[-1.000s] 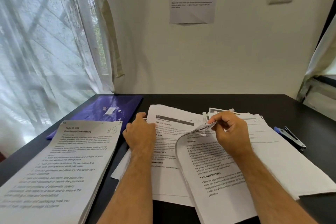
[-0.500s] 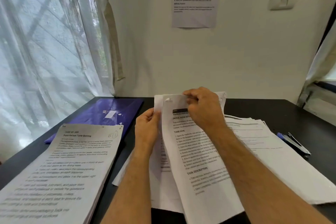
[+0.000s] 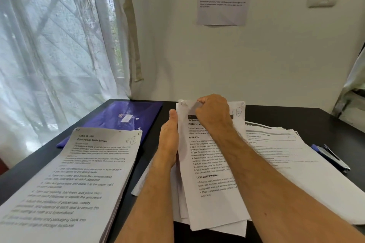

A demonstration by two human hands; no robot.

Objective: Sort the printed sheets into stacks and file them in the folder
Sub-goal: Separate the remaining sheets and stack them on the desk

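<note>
Sorting printouts at my desk, both hands on one bundle

At 9 o'clock sits the sorted stack [image 3: 75,175] with the purple folder [image 3: 126,116] behind it at 11. Dead center, my left hand [image 3: 169,142] lies flat-fingered along the bundle of sheets [image 3: 209,179], my right hand [image 3: 214,115] pinches its top edge. Loose pile [image 3: 292,156] at 3 o'clock, stapler [image 3: 329,157] beside it.
</note>
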